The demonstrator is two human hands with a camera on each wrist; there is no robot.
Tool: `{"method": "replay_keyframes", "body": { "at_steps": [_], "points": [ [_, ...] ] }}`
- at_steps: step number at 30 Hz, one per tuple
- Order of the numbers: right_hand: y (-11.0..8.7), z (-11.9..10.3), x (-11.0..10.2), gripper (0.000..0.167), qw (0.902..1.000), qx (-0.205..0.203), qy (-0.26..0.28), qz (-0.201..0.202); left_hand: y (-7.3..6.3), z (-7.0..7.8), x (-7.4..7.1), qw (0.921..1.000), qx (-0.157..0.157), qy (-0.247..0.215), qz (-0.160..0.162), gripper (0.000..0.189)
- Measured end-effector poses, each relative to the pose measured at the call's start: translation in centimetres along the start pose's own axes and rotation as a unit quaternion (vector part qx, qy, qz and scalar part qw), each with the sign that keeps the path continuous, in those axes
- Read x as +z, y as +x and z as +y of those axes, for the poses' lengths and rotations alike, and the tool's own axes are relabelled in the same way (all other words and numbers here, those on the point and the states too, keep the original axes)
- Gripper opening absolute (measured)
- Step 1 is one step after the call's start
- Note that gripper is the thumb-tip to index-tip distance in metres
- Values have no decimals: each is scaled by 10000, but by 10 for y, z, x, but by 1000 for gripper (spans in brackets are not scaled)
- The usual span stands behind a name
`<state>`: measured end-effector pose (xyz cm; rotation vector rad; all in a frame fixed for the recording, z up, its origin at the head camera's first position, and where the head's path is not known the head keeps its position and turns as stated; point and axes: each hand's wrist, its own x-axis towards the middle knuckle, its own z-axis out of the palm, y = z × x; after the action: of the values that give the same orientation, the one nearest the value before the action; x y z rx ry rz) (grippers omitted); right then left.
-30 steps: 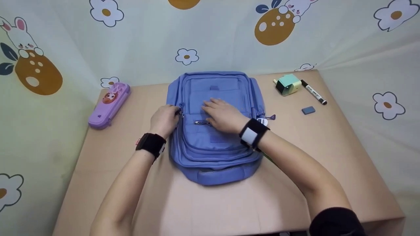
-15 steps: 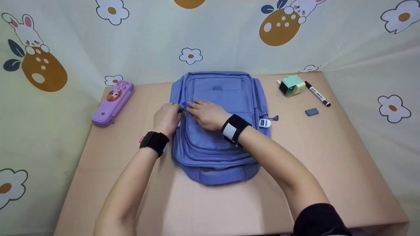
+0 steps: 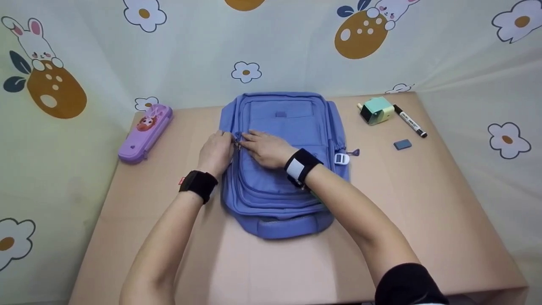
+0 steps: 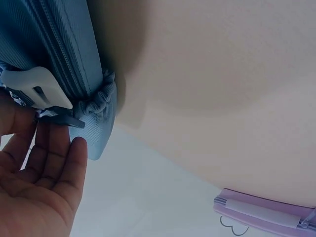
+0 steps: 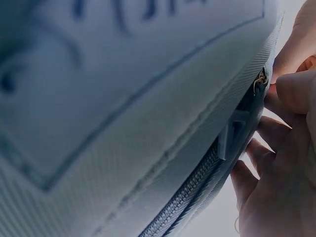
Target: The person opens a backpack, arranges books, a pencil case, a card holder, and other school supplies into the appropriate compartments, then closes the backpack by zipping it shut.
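Observation:
A blue backpack (image 3: 292,123) lies front up in the middle of the table, its carry handle toward me. At its left edge my left hand (image 3: 216,152) pinches with curled fingers; in the left wrist view a dark zipper pull (image 4: 64,120) sticks out from the fingertips beside a white buckle (image 4: 39,88). My right hand (image 3: 269,149) rests palm down on the backpack's front, its fingers stretched to the left-hand zipper, meeting the other hand there. In the right wrist view a small metal slider (image 5: 261,76) sits close to the fingers, above a run of zipper teeth (image 5: 185,197).
A purple pencil case (image 3: 144,134) lies at the table's left edge. To the right are a green-and-cream pencil sharpener (image 3: 376,111), a black-and-white marker (image 3: 410,121) and a dark blue eraser (image 3: 402,144). A patterned cloth (image 3: 190,51) hangs behind the table.
My right hand has slid left across the backpack's front to the zipper beside my left hand. The left hand has stayed at the left edge. The whole view has shifted slightly.

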<state>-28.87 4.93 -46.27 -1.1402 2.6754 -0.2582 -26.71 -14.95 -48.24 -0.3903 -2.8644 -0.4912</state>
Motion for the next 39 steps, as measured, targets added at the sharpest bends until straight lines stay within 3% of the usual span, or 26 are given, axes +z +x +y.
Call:
{"method": "replay_keyframes", "body": {
  "at_steps": [15,24,34,39],
  "points": [
    [-1,-3,0,50,10000,7,-37,-41,-3,-1,-8,9995,167,-246,97,8],
    [-1,-3,2,50,9999,20,-17,-107,-9,2,-17,9996,133,1,-230,11],
    [-1,-3,2,53,9996,64,148,-211,-29,15,-29,9970,380,465,-493,11],
    [-1,-3,3,54,9996,80,142,-209,-35,20,-31,9965,398,457,-568,12]
  ]
}}
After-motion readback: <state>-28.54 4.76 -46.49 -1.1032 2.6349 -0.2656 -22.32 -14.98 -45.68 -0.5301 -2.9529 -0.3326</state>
